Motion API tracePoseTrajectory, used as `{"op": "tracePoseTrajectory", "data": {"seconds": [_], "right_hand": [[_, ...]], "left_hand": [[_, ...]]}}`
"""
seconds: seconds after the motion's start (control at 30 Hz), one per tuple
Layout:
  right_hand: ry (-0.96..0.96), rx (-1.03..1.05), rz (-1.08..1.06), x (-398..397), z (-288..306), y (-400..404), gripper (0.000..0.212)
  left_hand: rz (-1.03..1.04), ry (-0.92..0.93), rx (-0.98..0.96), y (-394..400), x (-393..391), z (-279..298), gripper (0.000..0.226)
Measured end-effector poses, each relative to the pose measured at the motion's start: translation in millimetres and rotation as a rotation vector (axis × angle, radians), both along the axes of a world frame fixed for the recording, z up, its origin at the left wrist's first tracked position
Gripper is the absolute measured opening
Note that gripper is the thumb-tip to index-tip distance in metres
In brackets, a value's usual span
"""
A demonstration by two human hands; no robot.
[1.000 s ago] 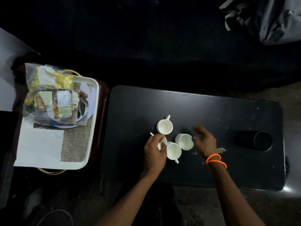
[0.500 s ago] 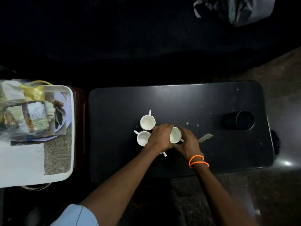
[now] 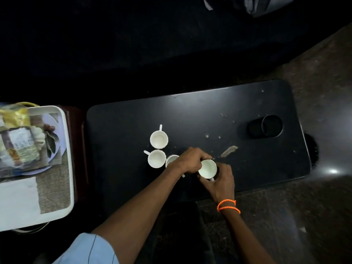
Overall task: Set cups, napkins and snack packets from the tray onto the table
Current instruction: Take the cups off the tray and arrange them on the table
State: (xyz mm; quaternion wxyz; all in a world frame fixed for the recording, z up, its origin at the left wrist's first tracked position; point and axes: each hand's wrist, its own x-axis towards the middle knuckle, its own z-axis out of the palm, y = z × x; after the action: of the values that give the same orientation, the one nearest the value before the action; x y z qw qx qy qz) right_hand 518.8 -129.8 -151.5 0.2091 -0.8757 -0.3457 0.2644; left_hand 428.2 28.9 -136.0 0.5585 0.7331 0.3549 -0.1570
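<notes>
Several white cups stand on the black table [image 3: 190,115]. One cup [image 3: 159,139] is farthest from me, a second cup [image 3: 156,158] sits just below it, and a third cup [image 3: 171,159] is half hidden under my left wrist. Both hands close around a fourth cup [image 3: 208,168]: my left hand [image 3: 190,161] grips its far rim, my right hand [image 3: 221,182] holds its near side and handle. The white tray [image 3: 64,149] at the left carries clear snack packets [image 3: 21,141] on a plate and a white napkin [image 3: 18,199].
A black cylindrical holder [image 3: 265,126] lies on the table's right part, with crumbs and a smear [image 3: 228,151] between it and the cups. A woven mat [image 3: 54,183] lines the tray. A grey bag [image 3: 253,4] sits at the top. Stone floor lies to the right.
The view has shifted so the table sits further right. My left hand left the lower left cups and reached across to the rightmost cup; my right hand closed on it too.
</notes>
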Motion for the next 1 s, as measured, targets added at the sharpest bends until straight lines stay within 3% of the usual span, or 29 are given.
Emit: {"op": "tracePoseTrajectory", "data": {"seconds": [0.3,0.53,0.63,0.7,0.77,0.87,1.0], "right_hand": [[-0.085,-0.138,-0.015,-5,2,-21,0.064],[-0.067,-0.232,0.040,-3,6,-22,0.077],[-0.124,-0.268,0.039,-3,11,-17,0.104],[-0.166,-0.181,0.005,-8,19,-12,0.105],[-0.184,-0.039,0.030,-15,26,-2,0.086],[-0.106,0.174,0.107,-33,33,19,0.051],[0.194,0.161,0.116,-61,37,53,0.043]], "left_hand": [[0.004,0.019,-0.072,-15,6,-7,0.046],[0.051,0.011,-0.016,-26,0,-4,0.044],[0.391,-0.081,0.084,-34,-13,14,0.047],[0.684,-0.149,0.165,-43,-30,27,0.048],[0.908,-0.139,0.239,-58,-50,34,0.036],[1.193,0.049,0.196,-80,-73,38,0.024],[1.392,0.342,-0.178,-88,-91,27,0.024]]}}
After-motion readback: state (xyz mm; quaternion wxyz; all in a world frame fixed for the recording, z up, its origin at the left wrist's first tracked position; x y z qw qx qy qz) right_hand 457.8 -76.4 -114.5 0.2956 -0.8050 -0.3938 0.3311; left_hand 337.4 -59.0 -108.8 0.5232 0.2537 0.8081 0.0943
